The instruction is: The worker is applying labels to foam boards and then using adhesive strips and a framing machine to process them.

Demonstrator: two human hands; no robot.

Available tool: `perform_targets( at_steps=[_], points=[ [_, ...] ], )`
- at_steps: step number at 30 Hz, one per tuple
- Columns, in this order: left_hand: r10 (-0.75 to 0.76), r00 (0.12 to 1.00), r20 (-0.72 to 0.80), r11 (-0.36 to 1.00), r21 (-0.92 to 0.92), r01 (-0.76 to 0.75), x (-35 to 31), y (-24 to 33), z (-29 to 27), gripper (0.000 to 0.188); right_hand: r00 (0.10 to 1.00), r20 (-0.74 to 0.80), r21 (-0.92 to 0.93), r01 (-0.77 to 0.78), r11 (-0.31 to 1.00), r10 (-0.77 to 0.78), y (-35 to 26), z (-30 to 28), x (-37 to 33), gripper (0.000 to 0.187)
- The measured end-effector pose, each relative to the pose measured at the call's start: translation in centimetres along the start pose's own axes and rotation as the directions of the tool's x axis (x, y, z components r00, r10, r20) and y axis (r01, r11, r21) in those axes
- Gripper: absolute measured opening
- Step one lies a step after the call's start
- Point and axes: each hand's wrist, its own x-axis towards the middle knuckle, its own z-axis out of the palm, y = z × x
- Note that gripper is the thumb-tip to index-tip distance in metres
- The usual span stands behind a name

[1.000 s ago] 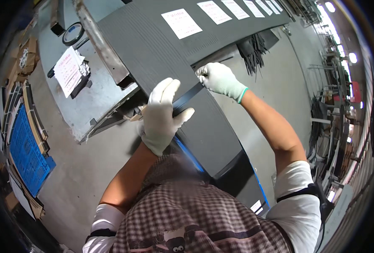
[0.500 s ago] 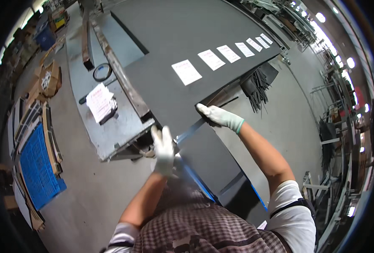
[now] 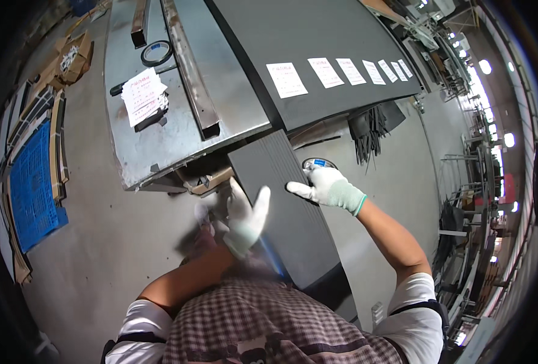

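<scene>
A long dark grey panel (image 3: 284, 206) with faint lines along its surface stretches from the metal table's edge toward my body. Over its left edge is my left hand (image 3: 244, 218), in a white glove, with thumb and fingers spread and nothing in it. My right hand (image 3: 329, 187), gloved the same way, closes around the panel's right edge, its thumb lying on top and its other fingers partly hidden. Right behind that hand shows a black tape roll (image 3: 319, 163) with a blue label; whether the fingers touch it, I cannot tell.
A large dark board (image 3: 317, 30) carries a row of white printed sheets (image 3: 287, 80). On the metal table (image 3: 238, 97) are a rusty steel bar (image 3: 190, 79), another tape roll (image 3: 156, 53) and a paper stack (image 3: 141, 97). A blue plastic pallet (image 3: 29, 188) leans at left.
Both hands have come lower in the view, the left with its fingers spreading. The view has shifted, baring more of the metal table. The tape roll by my right hand now shows.
</scene>
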Motion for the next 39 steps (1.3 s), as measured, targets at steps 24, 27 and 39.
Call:
perform_targets(
  at_steps=[24, 27, 39],
  points=[
    [-0.406, 0.798, 0.446, 0.633, -0.492, 0.597, 1.6, 5.0, -9.8, 0.009, 0.984, 0.067, -0.009, 0.167, 0.986, -0.166, 4.7, -6.8, 5.1, 0.037],
    [-0.307, 0.850, 0.429, 0.840, -0.298, 0.454, 3.9, -3.0, -5.6, 0.016, 0.859, -0.011, 0.434, 0.466, 0.771, -0.512, 7.7, 0.6, 9.6, 0.049],
    [0.022, 0.718, 0.696, 0.998, 0.023, -0.054, 7.6, -18.2, -8.1, 0.032, 0.634, -0.644, -0.070, 0.508, 0.858, -0.428, -9.7, 0.0, 1.8, 0.041]
  ],
)
